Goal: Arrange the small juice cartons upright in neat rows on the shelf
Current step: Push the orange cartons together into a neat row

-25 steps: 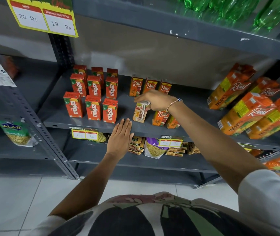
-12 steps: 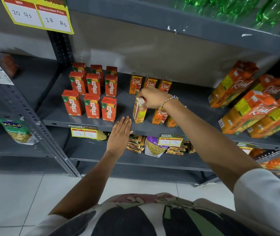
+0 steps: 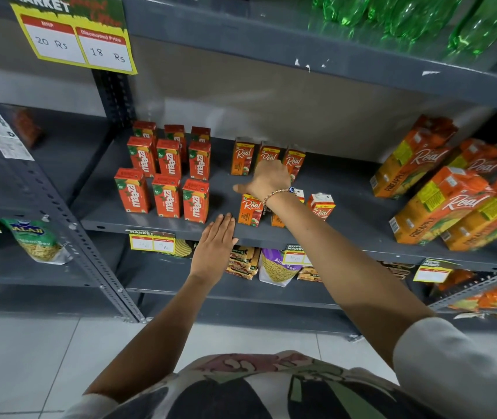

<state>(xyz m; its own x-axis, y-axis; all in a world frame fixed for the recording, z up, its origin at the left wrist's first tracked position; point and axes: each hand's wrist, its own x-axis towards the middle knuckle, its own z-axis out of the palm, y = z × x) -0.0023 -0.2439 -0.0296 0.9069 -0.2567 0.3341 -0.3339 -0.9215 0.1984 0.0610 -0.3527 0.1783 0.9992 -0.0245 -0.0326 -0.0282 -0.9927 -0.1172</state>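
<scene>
Small orange Real juice cartons stand on the grey shelf point(image 3: 156, 225). Three form a back row point(image 3: 242, 158). At the front, one Real carton point(image 3: 250, 210) stands upright with my right hand point(image 3: 268, 178) lying over its top, index finger stretched left; a grip is not visible. Another front carton point(image 3: 321, 207) leans right of my forearm, and my wrist partly hides two more. My left hand point(image 3: 215, 246) lies flat and empty on the shelf's front edge. Red Maaza cartons point(image 3: 165, 196) stand in three neat rows on the left.
Large Real pineapple cartons point(image 3: 440, 204) lean in a pile at the shelf's right end. Green bottles point(image 3: 407, 16) stand on the shelf above, and snack packets point(image 3: 277, 267) fill the shelf below. A perforated steel upright point(image 3: 69, 225) borders the left side.
My right hand has set the tilted Real carton upright at the front of the shelf. My left hand has stayed at the shelf edge.
</scene>
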